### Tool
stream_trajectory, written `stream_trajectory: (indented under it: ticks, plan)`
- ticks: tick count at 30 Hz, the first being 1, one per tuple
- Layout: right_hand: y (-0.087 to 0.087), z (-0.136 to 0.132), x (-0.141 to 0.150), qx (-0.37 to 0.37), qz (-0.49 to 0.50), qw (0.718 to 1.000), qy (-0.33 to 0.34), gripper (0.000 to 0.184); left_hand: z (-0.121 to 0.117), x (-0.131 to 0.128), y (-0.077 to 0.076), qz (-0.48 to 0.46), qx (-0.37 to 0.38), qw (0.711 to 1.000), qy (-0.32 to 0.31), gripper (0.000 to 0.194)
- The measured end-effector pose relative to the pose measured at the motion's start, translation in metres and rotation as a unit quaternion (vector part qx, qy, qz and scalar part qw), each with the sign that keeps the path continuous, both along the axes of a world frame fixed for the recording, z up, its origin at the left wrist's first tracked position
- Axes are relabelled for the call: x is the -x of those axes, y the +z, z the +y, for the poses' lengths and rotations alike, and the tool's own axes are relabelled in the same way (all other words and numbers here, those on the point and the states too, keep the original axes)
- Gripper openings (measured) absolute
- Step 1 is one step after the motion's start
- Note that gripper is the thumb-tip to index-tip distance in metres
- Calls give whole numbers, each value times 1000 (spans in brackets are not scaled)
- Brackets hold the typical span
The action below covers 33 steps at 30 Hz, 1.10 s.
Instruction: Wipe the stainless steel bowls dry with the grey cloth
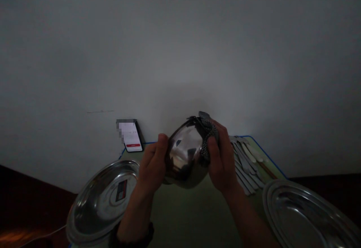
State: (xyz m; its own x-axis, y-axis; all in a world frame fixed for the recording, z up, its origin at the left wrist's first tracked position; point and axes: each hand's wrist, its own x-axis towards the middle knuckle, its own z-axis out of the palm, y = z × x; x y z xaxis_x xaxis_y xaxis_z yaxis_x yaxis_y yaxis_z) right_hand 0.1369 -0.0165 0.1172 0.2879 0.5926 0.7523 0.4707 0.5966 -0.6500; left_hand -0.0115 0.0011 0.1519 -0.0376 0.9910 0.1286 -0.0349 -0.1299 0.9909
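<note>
A shiny steel bowl (186,154) is held up over the table, tilted, with its rounded outside facing me. My left hand (153,163) grips its left side, thumb up along the edge. On the bowl's right side, my right hand (222,157) presses a dark grey checkered cloth (208,131) against the metal. Some of the cloth sticks up past the bowl's upper edge. The fingers of both hands behind the bowl are hidden.
A large steel basin (76,218) with a dark label stands at left, another steel basin (270,203) at right. Several pieces of cutlery (246,165) lie beyond my right hand. A phone (131,137) leans on the wall behind the green table (194,218).
</note>
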Motion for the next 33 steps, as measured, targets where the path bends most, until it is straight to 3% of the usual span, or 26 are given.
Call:
stream_trajectory:
  ticks: [7, 10, 12, 14, 16, 19, 22, 27, 30, 33]
  plan:
    - [20, -19, -2, -1, -165, 983, 75, 40, 2, -1, 2, 27, -2, 999, 26, 56]
    - [16, -12, -11, 15, -90, 993, 73, 35, 3, -3, 5, 68, 33, 995, 62, 61]
    - [9, -4, -14, 21, -10, 998, 55, 34, 6, -3, 5, 61, 61, 989, 120, 60]
    - [0, 3, -12, 39, 60, 997, 30, 37, 12, -2, 2, -4, 79, 979, 189, 52]
    - [-8, 8, -3, 71, 119, 990, 17, 44, 18, -4, -3, -118, 90, 965, 218, 43]
    - [-20, 13, 14, 105, 174, 978, 33, 50, 24, -10, -7, -292, 99, 931, 195, 31]
    - [-26, 15, 25, 110, 162, 979, 51, 51, 26, -14, -6, -387, 113, 902, 153, 31]
    - [-29, 14, 17, 48, -2, 998, 43, 50, 33, -9, -9, -425, 125, 895, 53, 40]
    - [-31, 15, 10, 19, -118, 992, 33, 54, 37, -5, -12, -430, 121, 895, -20, 45]
    - [-34, 18, 8, 9, -181, 983, 7, 59, 37, -3, -12, -433, 118, 892, -48, 47]
